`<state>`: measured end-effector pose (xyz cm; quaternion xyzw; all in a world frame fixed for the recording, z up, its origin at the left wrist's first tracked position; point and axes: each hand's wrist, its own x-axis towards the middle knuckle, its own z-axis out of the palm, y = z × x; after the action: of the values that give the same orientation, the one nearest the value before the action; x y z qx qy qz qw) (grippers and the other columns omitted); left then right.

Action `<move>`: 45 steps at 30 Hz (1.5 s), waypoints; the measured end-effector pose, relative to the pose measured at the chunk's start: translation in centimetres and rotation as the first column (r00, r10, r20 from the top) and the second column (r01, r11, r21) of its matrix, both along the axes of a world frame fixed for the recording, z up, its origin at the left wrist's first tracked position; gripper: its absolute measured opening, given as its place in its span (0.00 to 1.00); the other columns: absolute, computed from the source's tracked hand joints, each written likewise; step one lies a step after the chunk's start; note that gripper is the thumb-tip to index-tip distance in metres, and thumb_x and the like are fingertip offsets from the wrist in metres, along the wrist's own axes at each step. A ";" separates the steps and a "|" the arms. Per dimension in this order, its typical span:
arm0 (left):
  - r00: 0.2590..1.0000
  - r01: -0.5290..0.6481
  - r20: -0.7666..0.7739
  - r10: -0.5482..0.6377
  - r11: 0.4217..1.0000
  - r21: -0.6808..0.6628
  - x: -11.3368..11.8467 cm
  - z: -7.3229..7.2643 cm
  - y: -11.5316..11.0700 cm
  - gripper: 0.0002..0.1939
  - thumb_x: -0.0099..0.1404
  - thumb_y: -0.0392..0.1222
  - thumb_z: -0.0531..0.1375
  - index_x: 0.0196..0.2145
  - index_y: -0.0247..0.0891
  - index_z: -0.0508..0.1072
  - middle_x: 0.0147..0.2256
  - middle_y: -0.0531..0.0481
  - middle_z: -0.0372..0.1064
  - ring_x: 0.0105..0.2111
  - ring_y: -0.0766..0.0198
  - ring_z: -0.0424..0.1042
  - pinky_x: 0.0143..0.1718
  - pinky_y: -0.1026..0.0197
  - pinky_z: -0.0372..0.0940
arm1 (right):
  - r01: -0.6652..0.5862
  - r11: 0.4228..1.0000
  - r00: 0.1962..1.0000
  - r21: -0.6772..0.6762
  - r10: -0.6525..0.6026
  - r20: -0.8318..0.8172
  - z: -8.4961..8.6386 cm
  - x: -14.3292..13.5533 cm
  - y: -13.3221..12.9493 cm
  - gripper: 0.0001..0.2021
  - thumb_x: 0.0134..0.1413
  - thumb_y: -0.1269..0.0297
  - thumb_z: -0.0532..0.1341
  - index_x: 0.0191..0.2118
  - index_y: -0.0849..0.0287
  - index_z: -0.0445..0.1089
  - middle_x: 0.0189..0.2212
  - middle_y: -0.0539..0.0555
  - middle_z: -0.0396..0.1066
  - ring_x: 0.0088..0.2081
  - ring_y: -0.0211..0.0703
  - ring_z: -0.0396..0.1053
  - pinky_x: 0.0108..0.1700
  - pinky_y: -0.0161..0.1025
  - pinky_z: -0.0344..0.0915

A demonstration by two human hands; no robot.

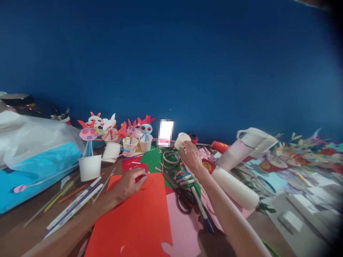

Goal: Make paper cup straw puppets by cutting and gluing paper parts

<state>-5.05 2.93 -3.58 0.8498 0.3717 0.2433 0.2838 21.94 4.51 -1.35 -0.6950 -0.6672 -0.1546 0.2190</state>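
My right hand (pixel 191 155) reaches to the back of the table, its fingers at a small white paper cup (pixel 182 138) that tilts towards me. They appear closed on its near side. Over the upper part of an orange-red sheet of paper (pixel 134 217) is my left hand (pixel 134 181), its fingers curled inward. Whatever lies between them, if anything, is hidden. Between the hands lie scissors (pixel 184 200), several markers (pixel 185 178) and a coiled pale roll (pixel 171 159). Pink paper (pixel 182 225) shows beside the orange-red sheet.
Paper cups with decorated paper figures (pixel 146 129) line the back left; one cup (pixel 90 167) stands nearer. A long stack of cups (pixel 235 187) lies at right, below a pitcher (pixel 241 148). Markers (pixel 76 205) and a blue plastic-covered pack (pixel 45 171) are left. A blue wall (pixel 171 64) rises behind.
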 end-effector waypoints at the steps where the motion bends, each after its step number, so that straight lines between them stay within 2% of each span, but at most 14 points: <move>1: 1.000 0.000 -0.001 0.000 1.000 -0.002 0.0 0.0 0.0 0.13 0.62 0.42 0.48 0.28 0.36 0.69 0.27 0.50 0.66 0.29 0.66 0.64 0.33 0.63 0.60 | 0.002 1.000 1.000 0.002 -0.002 -0.005 0.1 0.2 0.0 0.15 0.55 0.65 0.49 0.45 0.64 0.66 0.47 0.59 0.65 0.47 0.46 0.61 0.49 0.38 0.56; 13: 1.000 -0.019 0.003 0.019 0.997 -0.076 0.3 0.7 -0.5 0.14 0.61 0.44 0.47 0.27 0.38 0.69 0.30 0.49 0.69 0.35 0.62 0.67 0.38 0.61 0.61 | 0.011 1.000 0.998 0.004 -0.011 -0.060 1.4 1.9 0.1 0.15 0.54 0.65 0.51 0.44 0.63 0.67 0.46 0.58 0.66 0.46 0.46 0.64 0.46 0.38 0.58; 21: 1.000 -0.003 -0.001 0.002 0.997 -0.080 0.1 0.2 -0.4 0.14 0.62 0.43 0.46 0.28 0.37 0.69 0.30 0.50 0.67 0.33 0.63 0.66 0.38 0.62 0.60 | 0.002 0.999 0.995 0.042 0.002 -0.102 1.7 2.6 0.5 0.14 0.54 0.64 0.51 0.43 0.62 0.68 0.45 0.58 0.67 0.46 0.45 0.64 0.47 0.38 0.58; 25: 1.000 -0.004 0.001 0.004 0.997 -0.081 0.1 0.2 -0.2 0.14 0.62 0.43 0.47 0.28 0.37 0.69 0.29 0.51 0.67 0.31 0.64 0.66 0.35 0.63 0.59 | -0.004 0.999 0.992 0.052 0.010 -0.127 2.1 3.1 0.3 0.14 0.54 0.63 0.51 0.42 0.61 0.68 0.43 0.56 0.68 0.44 0.45 0.65 0.46 0.37 0.59; 29: 1.000 0.026 -0.014 -0.028 0.995 -0.095 0.9 1.4 0.3 0.12 0.60 0.42 0.49 0.30 0.37 0.70 0.28 0.51 0.69 0.29 0.65 0.66 0.30 0.64 0.59 | -0.020 0.998 0.987 0.066 0.030 -0.155 2.6 3.6 0.1 0.13 0.53 0.65 0.50 0.41 0.60 0.68 0.43 0.56 0.69 0.43 0.43 0.66 0.45 0.36 0.59; 32: 0.996 0.072 -0.042 -0.074 0.997 -0.043 3.0 2.7 1.0 0.12 0.60 0.43 0.50 0.32 0.38 0.71 0.31 0.51 0.70 0.30 0.64 0.67 0.32 0.64 0.60 | -0.025 0.997 0.983 0.077 0.039 -0.178 2.9 3.8 0.1 0.13 0.52 0.66 0.50 0.40 0.60 0.69 0.42 0.56 0.69 0.41 0.44 0.67 0.44 0.36 0.60; 34: 0.995 0.063 -0.077 -0.062 0.998 0.017 5.5 3.4 1.6 0.13 0.57 0.46 0.53 0.37 0.39 0.70 0.35 0.49 0.70 0.35 0.62 0.68 0.35 0.62 0.61 | -0.024 0.996 0.981 0.084 0.040 -0.192 2.9 3.8 0.0 0.13 0.52 0.67 0.50 0.39 0.59 0.70 0.41 0.56 0.70 0.40 0.44 0.68 0.42 0.36 0.61; 36: 0.994 0.011 -0.112 -0.002 0.997 0.079 8.5 3.6 2.5 0.24 0.50 0.50 0.59 0.44 0.38 0.66 0.41 0.47 0.68 0.42 0.57 0.66 0.41 0.60 0.60 | -0.022 0.995 0.979 0.094 0.041 -0.201 3.0 3.7 -0.1 0.13 0.51 0.68 0.50 0.38 0.59 0.70 0.40 0.55 0.70 0.39 0.44 0.68 0.40 0.36 0.61; 38: 0.992 -0.043 -0.115 0.055 0.994 0.105 11.7 3.5 3.3 0.32 0.46 0.52 0.61 0.47 0.36 0.63 0.46 0.43 0.64 0.46 0.53 0.63 0.44 0.57 0.59 | -0.019 0.994 0.978 0.107 0.041 -0.206 3.2 3.5 -0.4 0.13 0.51 0.69 0.50 0.38 0.58 0.70 0.40 0.54 0.70 0.37 0.44 0.68 0.39 0.37 0.61; 41: 0.981 -0.130 -0.125 0.146 0.984 0.126 15.7 2.9 4.3 0.33 0.47 0.57 0.59 0.46 0.33 0.63 0.46 0.39 0.62 0.47 0.48 0.61 0.45 0.53 0.57 | -0.013 0.992 0.976 0.126 0.040 -0.212 3.5 3.4 -0.8 0.13 0.51 0.68 0.50 0.38 0.58 0.70 0.39 0.54 0.71 0.36 0.44 0.69 0.38 0.37 0.62; 45: 0.963 -0.213 -0.136 0.231 0.968 0.135 18.5 2.0 5.1 0.31 0.49 0.59 0.57 0.43 0.34 0.64 0.44 0.38 0.62 0.46 0.48 0.61 0.43 0.52 0.58 | -0.010 0.989 0.974 0.149 0.044 -0.224 3.7 3.3 -1.2 0.12 0.52 0.67 0.51 0.38 0.58 0.70 0.40 0.54 0.71 0.37 0.43 0.69 0.39 0.36 0.62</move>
<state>13.42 7.99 -1.61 0.8341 0.4697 0.2305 0.1747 25.26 3.30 2.33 -0.6808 -0.6341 -0.1202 0.3464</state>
